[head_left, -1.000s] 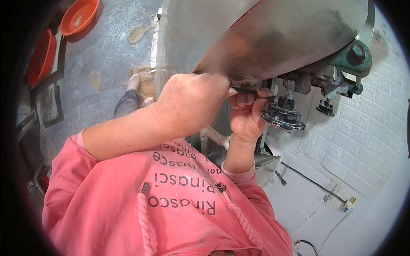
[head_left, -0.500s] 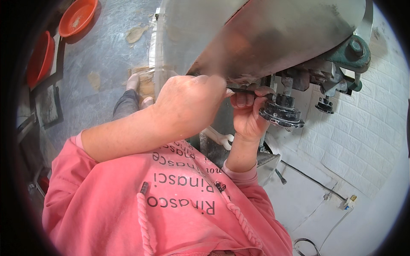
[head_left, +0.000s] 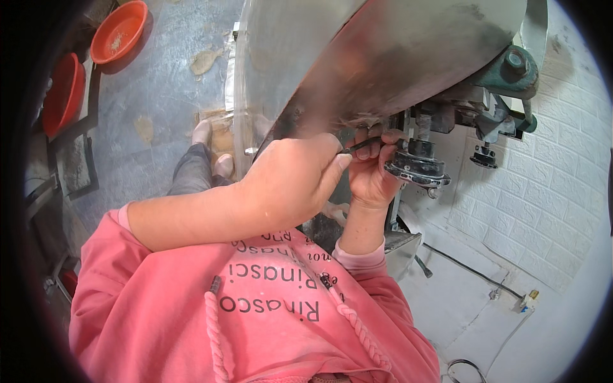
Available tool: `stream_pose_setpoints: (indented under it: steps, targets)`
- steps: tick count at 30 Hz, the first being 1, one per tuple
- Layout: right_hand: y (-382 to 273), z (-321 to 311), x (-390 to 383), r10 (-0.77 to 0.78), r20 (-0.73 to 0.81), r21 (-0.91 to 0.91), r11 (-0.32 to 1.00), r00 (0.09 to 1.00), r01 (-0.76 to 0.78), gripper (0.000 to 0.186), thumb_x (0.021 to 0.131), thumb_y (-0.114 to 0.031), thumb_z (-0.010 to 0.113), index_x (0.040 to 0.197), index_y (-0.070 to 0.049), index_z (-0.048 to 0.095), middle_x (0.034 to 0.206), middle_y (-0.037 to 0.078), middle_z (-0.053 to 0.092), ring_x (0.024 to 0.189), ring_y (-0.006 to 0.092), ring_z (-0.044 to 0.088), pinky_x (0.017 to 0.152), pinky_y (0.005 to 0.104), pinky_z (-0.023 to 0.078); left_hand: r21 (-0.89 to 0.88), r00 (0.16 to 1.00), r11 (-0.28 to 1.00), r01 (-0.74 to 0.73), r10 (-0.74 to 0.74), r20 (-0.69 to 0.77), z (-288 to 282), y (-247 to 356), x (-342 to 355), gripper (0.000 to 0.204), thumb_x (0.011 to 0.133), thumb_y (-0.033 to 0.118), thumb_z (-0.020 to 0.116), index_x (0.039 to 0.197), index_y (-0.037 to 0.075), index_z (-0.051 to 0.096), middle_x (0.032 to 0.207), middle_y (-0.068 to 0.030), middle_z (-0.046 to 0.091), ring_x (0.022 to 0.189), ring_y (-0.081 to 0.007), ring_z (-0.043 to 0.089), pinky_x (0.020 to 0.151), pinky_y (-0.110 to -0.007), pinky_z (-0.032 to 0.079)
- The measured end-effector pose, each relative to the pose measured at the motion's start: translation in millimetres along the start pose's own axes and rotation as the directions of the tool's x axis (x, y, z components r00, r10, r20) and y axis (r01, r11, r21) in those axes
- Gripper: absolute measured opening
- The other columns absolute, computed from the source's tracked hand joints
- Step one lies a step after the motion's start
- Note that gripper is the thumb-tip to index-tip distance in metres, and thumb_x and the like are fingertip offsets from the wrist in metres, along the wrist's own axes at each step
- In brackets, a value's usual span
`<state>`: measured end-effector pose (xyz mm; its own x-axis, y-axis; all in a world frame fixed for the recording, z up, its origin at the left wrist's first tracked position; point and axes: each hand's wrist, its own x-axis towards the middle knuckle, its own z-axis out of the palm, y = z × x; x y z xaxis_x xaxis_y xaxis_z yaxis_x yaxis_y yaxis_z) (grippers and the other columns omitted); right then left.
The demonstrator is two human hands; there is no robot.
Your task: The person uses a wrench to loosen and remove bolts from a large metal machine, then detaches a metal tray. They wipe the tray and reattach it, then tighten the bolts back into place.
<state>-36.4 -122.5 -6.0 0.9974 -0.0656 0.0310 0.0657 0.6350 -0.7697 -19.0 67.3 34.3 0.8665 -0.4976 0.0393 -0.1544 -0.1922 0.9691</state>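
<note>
My left hand [head_left: 294, 171] is closed, its thumb and fingers pinching one end of a thin dark rod [head_left: 361, 145]. Around the other end of that rod curl the fingers of my right hand [head_left: 373, 177], right beside a black ridged knob [head_left: 416, 167] on a threaded bolt [head_left: 424, 125]. What the rod's far tip touches is hidden by my right fingers. Just above both hands is the underside of a large, smudged metallic wheel or cover [head_left: 408, 57], with a dusty fringe along its lower edge.
A green bracket [head_left: 514, 67] with a bolt and a second black knob [head_left: 483, 156] stand to the right, before a white brick-patterned wall [head_left: 543, 191]. Orange basins [head_left: 119, 32] sit at upper left. A black cable [head_left: 469, 268] runs at lower right.
My left hand has come down and slightly right, and its end of the rod now sits lower. My right hand stays by the knob, still gripping the rod.
</note>
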Motion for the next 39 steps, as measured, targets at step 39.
stream_pose_setpoints:
  steps: [39]
  targets:
    - [23.4,76.7,-12.5,0.223,-0.005,0.802,0.583,0.975,-0.129,0.018,0.092,-0.021,0.039,0.077,-0.012,0.044,0.062,0.000,0.033,0.054,0.0130,0.031,0.054,0.0273,0.030,0.335,0.978,0.942,-0.010,-0.060,0.199,-60.3,40.7,25.7,0.020,0.088,0.018,0.057,0.093,0.000,0.061,0.075,-0.0146,0.061,0.067,-0.0282,0.060,0.061,-0.034,0.048]
